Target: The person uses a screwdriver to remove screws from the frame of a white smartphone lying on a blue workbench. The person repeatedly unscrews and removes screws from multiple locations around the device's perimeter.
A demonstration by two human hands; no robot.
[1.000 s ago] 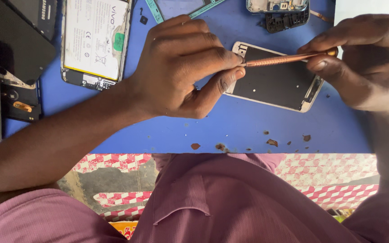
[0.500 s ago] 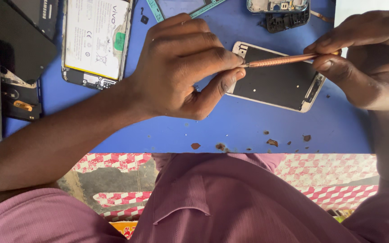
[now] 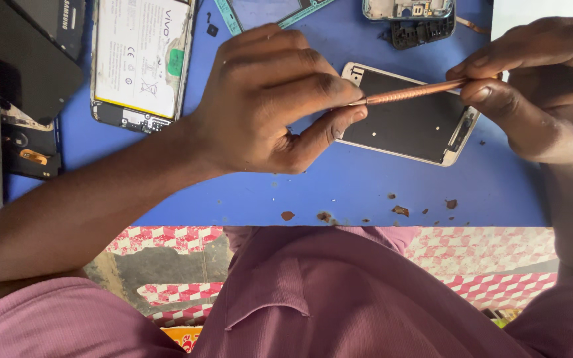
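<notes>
Right at the middle of the frame, the left hand [image 3: 273,99] curls over the near end of a white-framed phone shell with a flat dark inner plate [image 3: 406,119], fingertips pinching the tip of a slim copper-coloured metal rod [image 3: 409,93]. Toward the right edge, the right hand [image 3: 538,86] grips the rod's other end. Rusty brown crumbs [image 3: 399,211] dot the smooth blue desk [image 3: 339,192]. Upper left lies an opened phone with a white battery [image 3: 142,59].
</notes>
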